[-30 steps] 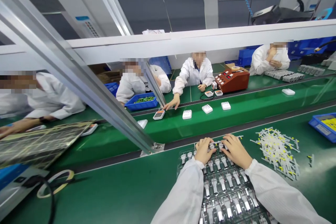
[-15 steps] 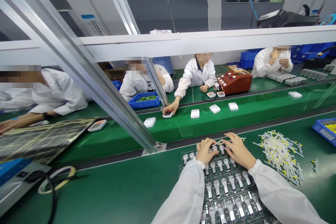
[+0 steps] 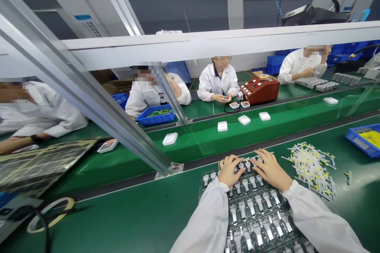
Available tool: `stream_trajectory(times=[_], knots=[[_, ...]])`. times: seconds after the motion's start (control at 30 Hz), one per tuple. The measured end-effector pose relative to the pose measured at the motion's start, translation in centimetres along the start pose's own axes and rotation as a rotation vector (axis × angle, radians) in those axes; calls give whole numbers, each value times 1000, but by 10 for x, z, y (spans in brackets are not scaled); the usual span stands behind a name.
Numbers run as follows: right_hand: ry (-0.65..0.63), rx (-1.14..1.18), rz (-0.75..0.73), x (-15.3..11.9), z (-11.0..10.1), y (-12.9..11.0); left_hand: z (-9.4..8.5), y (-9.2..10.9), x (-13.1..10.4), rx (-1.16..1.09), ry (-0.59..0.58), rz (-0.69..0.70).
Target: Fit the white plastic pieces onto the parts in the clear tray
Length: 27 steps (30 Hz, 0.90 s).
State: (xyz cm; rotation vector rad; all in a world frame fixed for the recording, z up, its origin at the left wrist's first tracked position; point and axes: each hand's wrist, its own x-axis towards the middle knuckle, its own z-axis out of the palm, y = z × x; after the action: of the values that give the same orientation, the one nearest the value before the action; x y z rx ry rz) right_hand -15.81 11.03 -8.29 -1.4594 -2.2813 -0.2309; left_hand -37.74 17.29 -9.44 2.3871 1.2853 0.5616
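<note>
Here, the left hand [image 3: 230, 170] curls over the far end of the parts tray [image 3: 242, 194]; the right hand [image 3: 272, 170] arches there too; whether either pinches anything I cannot tell. Further right, white sticks [image 3: 313, 170] lie heaped.

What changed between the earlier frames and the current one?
Across the line, a co-worker has lifted a white device off the green belt and drawn it back, now holding it in their hands. The other white devices on the belt have shifted right. The wearer's left hand and right hand stay at the tray's far end; the pile of white strips looks unchanged.
</note>
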Motion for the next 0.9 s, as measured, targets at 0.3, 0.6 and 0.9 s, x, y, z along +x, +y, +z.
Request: stream_trajectory(times=[0.3,0.6,0.9], knots=[[-32,-19,7,0,6,-1,-1,4,1,5,29,12],[29,11,1,-2,8,0,2,1,0,50,19,21],[232,45,101,0,-7,10,-19,0,0,109,-9,-18]])
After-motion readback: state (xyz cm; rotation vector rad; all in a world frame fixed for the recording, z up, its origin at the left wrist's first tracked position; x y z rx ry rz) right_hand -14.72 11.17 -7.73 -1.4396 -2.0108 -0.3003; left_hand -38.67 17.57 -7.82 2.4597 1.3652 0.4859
